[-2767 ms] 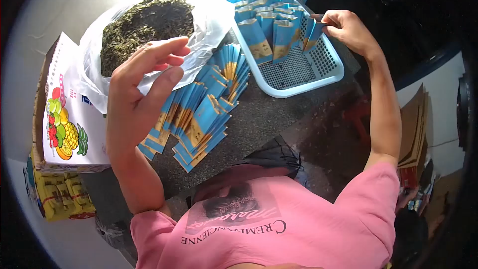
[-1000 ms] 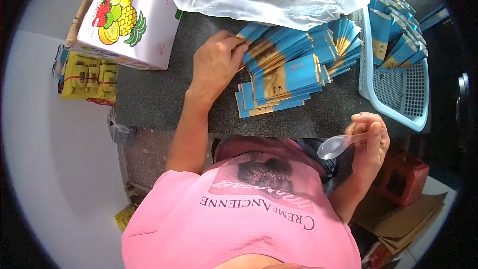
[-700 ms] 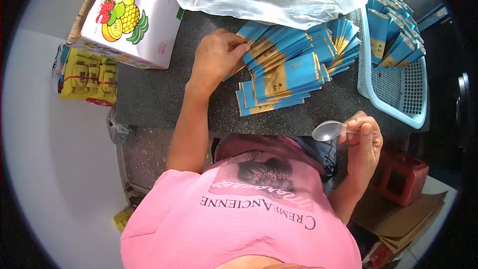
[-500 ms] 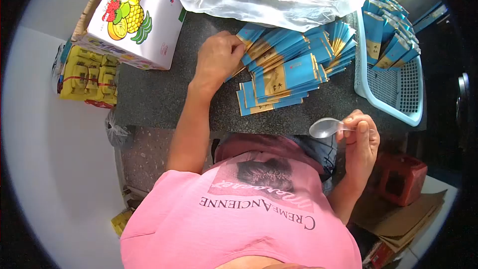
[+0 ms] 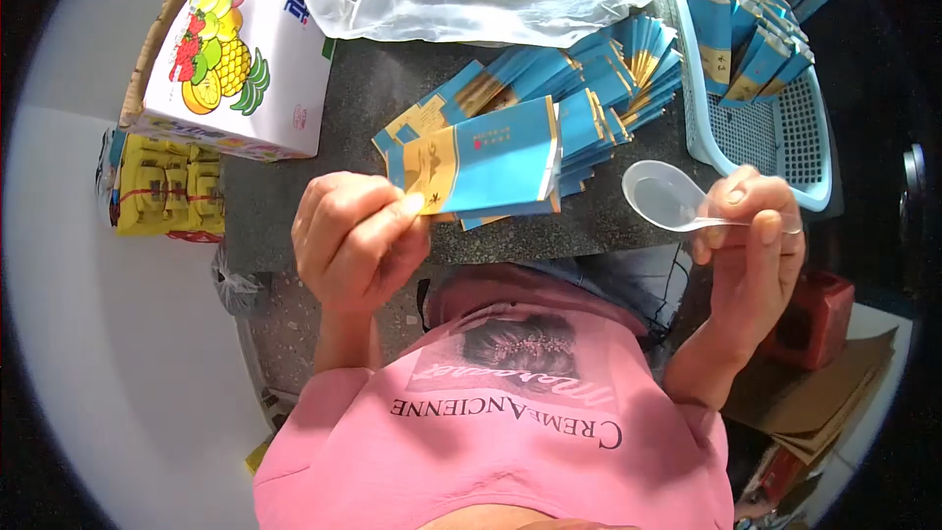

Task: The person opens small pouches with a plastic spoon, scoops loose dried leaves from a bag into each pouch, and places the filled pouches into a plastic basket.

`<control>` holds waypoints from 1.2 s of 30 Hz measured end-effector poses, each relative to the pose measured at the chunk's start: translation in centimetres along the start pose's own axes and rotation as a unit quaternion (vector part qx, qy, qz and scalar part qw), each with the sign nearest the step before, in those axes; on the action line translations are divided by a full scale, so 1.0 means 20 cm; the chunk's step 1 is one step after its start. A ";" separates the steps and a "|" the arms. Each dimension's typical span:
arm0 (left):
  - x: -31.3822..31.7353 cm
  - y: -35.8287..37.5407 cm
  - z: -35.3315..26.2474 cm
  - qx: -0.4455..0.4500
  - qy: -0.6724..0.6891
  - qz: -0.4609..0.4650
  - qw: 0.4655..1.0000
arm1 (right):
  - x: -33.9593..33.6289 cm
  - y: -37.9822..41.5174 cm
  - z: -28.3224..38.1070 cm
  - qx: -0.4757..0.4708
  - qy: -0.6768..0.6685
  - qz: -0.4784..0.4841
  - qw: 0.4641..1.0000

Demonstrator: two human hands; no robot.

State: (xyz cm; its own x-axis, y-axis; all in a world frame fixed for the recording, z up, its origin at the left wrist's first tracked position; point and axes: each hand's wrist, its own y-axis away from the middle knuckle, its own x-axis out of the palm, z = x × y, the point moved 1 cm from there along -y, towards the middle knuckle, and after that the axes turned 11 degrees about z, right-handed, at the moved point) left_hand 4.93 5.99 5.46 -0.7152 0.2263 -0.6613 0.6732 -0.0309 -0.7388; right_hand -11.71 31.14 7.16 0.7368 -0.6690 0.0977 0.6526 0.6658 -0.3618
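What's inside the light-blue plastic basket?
Flat blue-and-gold packets crowd the far end of the light-blue plastic basket; the near end shows bare mesh. The packets cover the floor beneath them, so anything under there can't be seen.

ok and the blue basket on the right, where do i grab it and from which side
Probably by the rim of the basket at its near end, coming from the near side: that stretch is bare, while the blue packets stand crowded toward the far end.
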 end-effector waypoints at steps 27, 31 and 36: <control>0.09 -0.10 -0.07 0.023 -0.031 0.056 0.998 | -0.02 -0.19 0.01 0.031 0.062 0.084 0.994; 0.11 -0.15 -0.09 0.027 0.003 0.105 0.994 | 0.04 -0.20 -0.04 0.092 0.013 0.151 0.984; 0.21 -0.26 0.04 -0.032 0.262 0.130 0.956 | 0.03 -0.23 -0.09 0.020 -0.041 0.164 0.985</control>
State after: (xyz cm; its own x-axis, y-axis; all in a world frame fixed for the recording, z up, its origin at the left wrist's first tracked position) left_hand -1.71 6.38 6.44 -0.3419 0.6761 -0.6527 0.8371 -0.0966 -0.5385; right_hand -14.46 27.10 7.21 0.9199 -0.3879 0.0575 0.3824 0.8552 -0.3497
